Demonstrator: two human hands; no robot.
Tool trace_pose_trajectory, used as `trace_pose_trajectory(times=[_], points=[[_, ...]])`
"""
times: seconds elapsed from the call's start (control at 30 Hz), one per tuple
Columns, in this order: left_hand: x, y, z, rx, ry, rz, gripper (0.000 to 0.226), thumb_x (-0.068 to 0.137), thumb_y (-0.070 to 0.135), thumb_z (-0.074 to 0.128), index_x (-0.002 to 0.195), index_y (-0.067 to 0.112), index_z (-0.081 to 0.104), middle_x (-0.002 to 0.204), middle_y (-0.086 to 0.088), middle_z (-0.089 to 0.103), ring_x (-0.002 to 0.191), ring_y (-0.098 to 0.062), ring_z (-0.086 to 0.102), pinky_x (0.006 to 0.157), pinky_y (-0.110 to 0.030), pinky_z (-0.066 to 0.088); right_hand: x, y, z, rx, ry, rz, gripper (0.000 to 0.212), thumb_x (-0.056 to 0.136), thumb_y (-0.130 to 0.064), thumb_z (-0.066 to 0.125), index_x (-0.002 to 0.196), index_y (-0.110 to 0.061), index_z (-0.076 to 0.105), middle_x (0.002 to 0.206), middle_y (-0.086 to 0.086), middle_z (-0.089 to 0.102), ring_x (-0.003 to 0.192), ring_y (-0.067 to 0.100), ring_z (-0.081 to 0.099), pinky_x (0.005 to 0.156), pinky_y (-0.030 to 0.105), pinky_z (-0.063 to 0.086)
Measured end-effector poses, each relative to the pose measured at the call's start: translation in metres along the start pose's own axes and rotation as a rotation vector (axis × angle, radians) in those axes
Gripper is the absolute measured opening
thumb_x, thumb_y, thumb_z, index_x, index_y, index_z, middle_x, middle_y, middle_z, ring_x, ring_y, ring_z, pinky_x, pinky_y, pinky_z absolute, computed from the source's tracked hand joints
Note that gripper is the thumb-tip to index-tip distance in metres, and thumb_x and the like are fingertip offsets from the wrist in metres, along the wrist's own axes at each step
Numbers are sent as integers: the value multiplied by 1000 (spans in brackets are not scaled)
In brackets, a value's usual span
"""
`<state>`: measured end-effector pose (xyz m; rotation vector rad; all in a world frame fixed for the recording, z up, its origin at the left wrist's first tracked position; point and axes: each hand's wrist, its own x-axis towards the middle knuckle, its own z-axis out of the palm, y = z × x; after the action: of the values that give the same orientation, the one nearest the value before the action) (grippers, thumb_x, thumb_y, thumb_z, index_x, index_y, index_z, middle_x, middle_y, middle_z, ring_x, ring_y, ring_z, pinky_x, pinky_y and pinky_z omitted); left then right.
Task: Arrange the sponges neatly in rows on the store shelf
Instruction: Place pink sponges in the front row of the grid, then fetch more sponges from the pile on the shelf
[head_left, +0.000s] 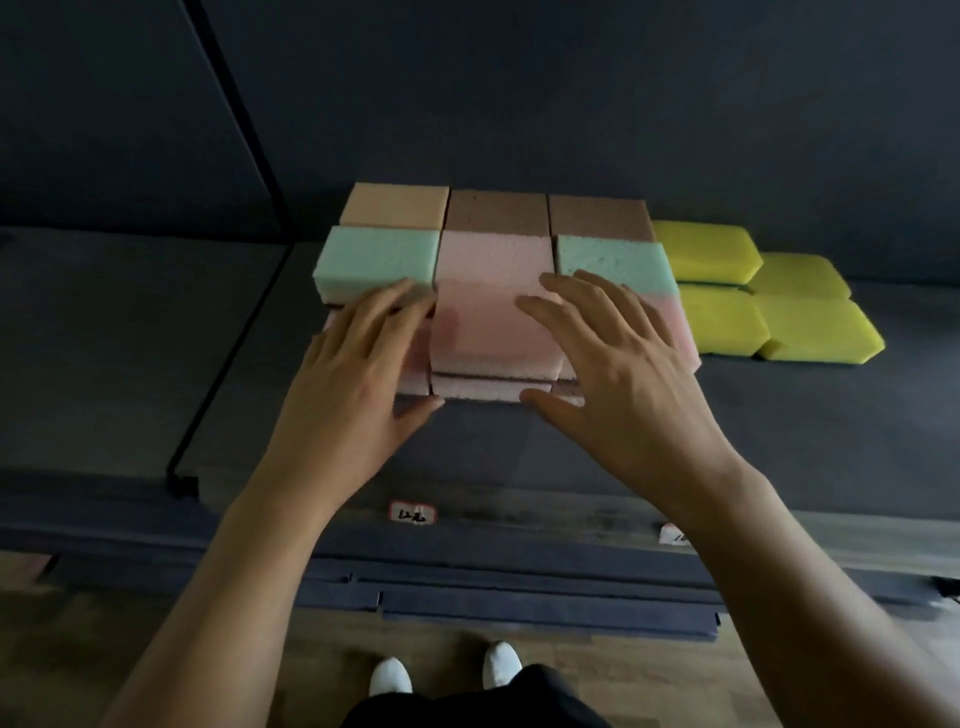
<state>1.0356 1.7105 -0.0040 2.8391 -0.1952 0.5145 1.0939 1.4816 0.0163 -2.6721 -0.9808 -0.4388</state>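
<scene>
The left hand (353, 374) and right hand (623, 374) lay flat, fingers (382, 312) spread (holding nothing), squaring the pink sponge (493, 332) between them; next, likely, nudging front edges flush.

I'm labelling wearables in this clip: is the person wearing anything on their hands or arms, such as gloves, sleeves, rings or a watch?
Nothing shows. The left hand and right hand are bare: no gloves, no rings. The left forearm and right forearm are bare down to the frame's edge, with no sleeve, watch, bracelet or marking in view.
</scene>
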Motion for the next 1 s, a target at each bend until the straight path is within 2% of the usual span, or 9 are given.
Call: trace_pose_trajectory(times=[0.13,0.27,0.43,0.53,0.73,0.9,1.0], points=[[-24,-13,-11,54,24,-88,78,76,36,75,141,10,42,147,-8,41,135,-28,40,103,-47,43,18,-22,-3,87,41,-113,63,85,-36,73,140,-17,50,148,6,46,139,29,39,110,45,37],[-47,-29,-26,94,73,-127,56,83,38,65,131,11,54,137,-6,53,123,-25,51,94,-39,46,34,-57,6,161,59,-214,52,88,-31,71,134,-15,55,141,5,53,132,25,46,106,40,40],[-91,-71,-58,157,139,-229,36,86,34,65,117,14,65,118,-1,64,102,-23,62,80,-38,49,60,-126,30,265,0,-341,46,87,-30,69,130,-16,58,128,2,61,116,24,59,87,43,54],[-122,-107,-80,228,113,-313,32,84,31,70,111,14,67,109,0,66,93,-25,64,75,-36,50,80,-179,49,256,-20,-398,43,87,-30,70,126,-17,61,123,1,64,109,24,63,76,40,57],[-182,-198,-134,309,85,-449,32,83,33,70,110,17,66,105,1,67,93,-24,65,74,-37,51,127,-305,91,261,-44,-477,42,83,-30,74,121,-16,65,115,1,68,100,25,67,69,40,58],[-214,-269,-179,386,77,-573,34,82,36,69,111,19,64,106,1,65,93,-23,64,73,-38,52,173,-397,115,258,-30,-503,43,84,-35,72,123,-19,63,117,0,67,103,24,65,71,35,55],[-223,-301,-196,409,76,-589,35,85,40,65,114,21,60,108,2,63,96,-20,62,76,-38,52,196,-436,123,266,-58,-496,44,86,-36,69,126,-19,60,120,0,64,106,23,62,74,35,53]])
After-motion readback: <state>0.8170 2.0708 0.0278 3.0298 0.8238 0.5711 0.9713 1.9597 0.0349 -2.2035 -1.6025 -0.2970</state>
